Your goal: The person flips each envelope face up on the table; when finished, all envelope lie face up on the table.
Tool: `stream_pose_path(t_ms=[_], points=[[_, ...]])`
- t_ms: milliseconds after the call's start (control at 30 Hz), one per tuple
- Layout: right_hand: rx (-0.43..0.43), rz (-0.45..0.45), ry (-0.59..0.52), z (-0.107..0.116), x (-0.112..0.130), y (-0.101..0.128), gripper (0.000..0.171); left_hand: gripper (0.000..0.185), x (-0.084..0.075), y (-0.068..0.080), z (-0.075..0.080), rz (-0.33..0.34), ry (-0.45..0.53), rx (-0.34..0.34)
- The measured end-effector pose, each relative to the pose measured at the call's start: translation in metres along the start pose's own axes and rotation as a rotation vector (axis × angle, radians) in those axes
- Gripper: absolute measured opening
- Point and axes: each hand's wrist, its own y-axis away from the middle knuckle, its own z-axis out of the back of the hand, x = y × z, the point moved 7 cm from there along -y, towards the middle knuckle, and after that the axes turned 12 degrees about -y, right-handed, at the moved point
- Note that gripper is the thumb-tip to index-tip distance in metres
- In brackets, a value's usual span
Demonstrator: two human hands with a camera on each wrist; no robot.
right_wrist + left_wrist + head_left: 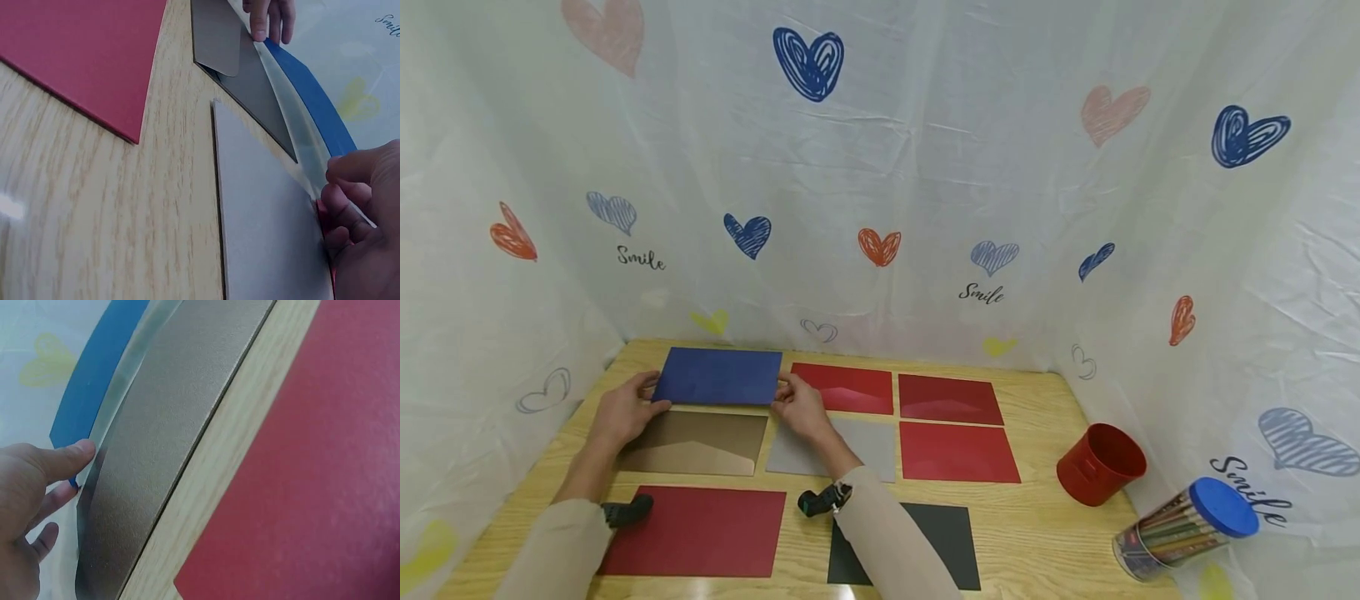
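A blue envelope (pixel 718 377) is held at the back left of the table, a little above the surface. My left hand (pixel 625 408) pinches its left end between thumb and fingers, seen also in the left wrist view, where the blue envelope (pixel 100 369) tilts. At the opposite end, my right hand (pixel 803 407) pinches the edge; the right wrist view shows this hand (pixel 369 212) beside the grey envelope. Just in front lies a brown envelope (pixel 696 443), its flap showing. A grey envelope (pixel 865 446) lies partly under the right forearm.
Red envelopes (pixel 951 400) lie to the right, and a larger dark red one (pixel 700 533) in front. A black envelope (pixel 936 533) is partly covered by the right sleeve. At the right stand a red cup (pixel 1086 471) and a tilted-looking pencil tub (pixel 1180 529). A printed curtain (pixel 910 167) surrounds the table.
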Motion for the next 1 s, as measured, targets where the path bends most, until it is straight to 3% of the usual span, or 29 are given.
stream_pose_path(t_ms=[167,400,733,1000], points=[[-0.025,-0.001,0.038,0.000,-0.001,0.000,0.045,0.062,0.003,0.001,0.000,0.029,0.057,0.010],[-0.054,-0.005,0.072,0.002,-0.001,0.000,0.040,0.055,0.006,0.004,-0.001,0.008,0.115,0.017],[-0.054,-0.076,0.071,0.001,-0.005,0.000,0.037,0.054,0.010,0.002,-0.005,0.014,0.127,0.029],[-0.070,-0.074,0.097,0.001,-0.004,0.003,0.031,0.053,0.013,0.004,-0.003,0.025,0.118,0.010]])
